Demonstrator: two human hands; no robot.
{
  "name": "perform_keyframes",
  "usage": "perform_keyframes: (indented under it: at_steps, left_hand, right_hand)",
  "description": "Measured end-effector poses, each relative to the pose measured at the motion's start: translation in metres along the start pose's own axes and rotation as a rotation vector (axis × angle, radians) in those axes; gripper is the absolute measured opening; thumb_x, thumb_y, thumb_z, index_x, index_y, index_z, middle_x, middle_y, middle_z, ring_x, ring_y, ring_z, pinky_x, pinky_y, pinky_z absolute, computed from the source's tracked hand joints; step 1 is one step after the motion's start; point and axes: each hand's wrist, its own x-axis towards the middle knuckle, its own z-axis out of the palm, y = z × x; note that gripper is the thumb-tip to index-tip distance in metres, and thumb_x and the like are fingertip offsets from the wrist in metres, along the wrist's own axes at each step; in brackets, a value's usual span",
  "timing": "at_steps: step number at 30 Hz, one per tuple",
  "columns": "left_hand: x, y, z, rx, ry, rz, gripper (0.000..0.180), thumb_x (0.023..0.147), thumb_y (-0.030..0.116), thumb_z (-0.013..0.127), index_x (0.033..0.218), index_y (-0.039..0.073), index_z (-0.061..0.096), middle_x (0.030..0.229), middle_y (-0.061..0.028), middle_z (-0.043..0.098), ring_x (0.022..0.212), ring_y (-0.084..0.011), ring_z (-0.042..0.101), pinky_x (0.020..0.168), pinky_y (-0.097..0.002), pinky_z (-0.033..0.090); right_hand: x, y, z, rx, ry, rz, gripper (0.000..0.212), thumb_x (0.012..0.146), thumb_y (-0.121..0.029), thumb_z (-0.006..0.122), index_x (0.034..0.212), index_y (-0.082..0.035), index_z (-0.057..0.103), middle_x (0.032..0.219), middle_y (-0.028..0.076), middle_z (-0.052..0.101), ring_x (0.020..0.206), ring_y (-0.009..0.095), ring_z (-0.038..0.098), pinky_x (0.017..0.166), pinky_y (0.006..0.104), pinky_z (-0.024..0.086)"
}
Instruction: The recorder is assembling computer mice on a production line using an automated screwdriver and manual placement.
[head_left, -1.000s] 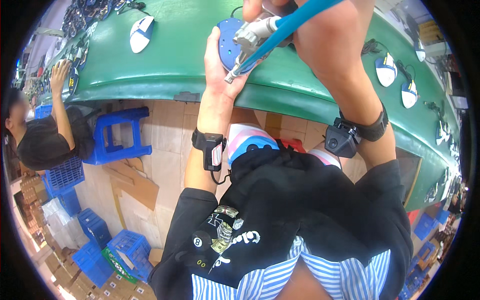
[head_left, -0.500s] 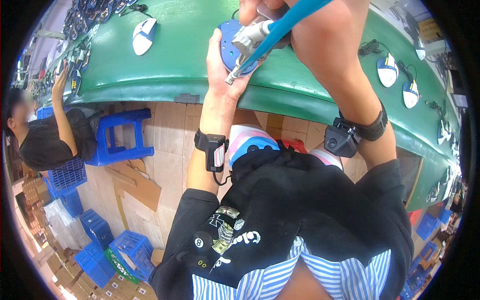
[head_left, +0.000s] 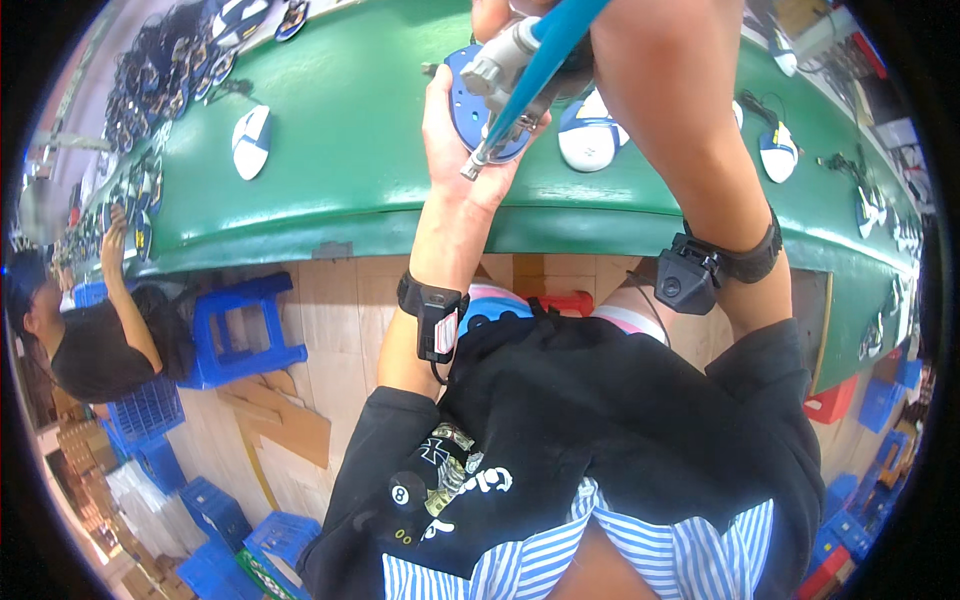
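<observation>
My left hand (head_left: 452,150), palm up, cradles a hand-sized blue oval casing (head_left: 465,115) with small holes in its flat face. It looks like the underside of a computer mouse. Above it, my right hand (head_left: 640,45) grips a silver-grey power tool (head_left: 512,62), seemingly an air screwdriver, with a blue hose (head_left: 565,45) running across it. The tool hides part of the casing, and its working end is out of sight. Just right of the casing, a white and blue mouse-like unit (head_left: 588,138) lies on the green worktop (head_left: 340,130).
Another white and blue unit (head_left: 251,142) lies to the left; a corded one (head_left: 778,155) is at right. Dark parts (head_left: 165,75) pile up at far left. A co-worker (head_left: 105,340) sits left, beside a blue stool (head_left: 245,330). Blue crates (head_left: 215,512) stand on the floor.
My view has shifted, so the worktop sits lower in the picture. A white and blue unit now shows beside the casing. Both hands keep their hold.
</observation>
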Motion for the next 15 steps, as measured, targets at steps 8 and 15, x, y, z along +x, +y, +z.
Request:
perform_keyframes:
  at_steps: [8,15]
  left_hand:
    - [0.006,-0.051,0.036,-0.199,-0.061,-0.210,0.055,0.101,0.053,0.037,0.133,0.010,0.050,0.126,-0.0119,0.061,0.110,-0.0273,0.062,0.089,-0.0498,0.053]
    - [0.021,-0.067,0.045,-0.216,0.001,-0.193,0.052,0.100,0.053,0.040,0.126,0.009,0.055,0.120,-0.0125,0.063,0.105,-0.0293,0.064,0.089,-0.0505,0.054]
  right_hand:
    - [0.005,-0.015,-0.047,-0.220,0.151,-0.337,0.018,0.085,0.002,0.066,0.102,0.002,0.060,0.069,0.004,0.061,0.053,0.010,0.059,0.047,0.0244,0.047]
    - [0.009,-0.015,-0.074,-0.433,0.432,-0.655,0.017,0.085,0.002,0.066,0.101,0.001,0.061,0.068,0.004,0.061,0.054,0.009,0.059,0.048,0.0243,0.046]
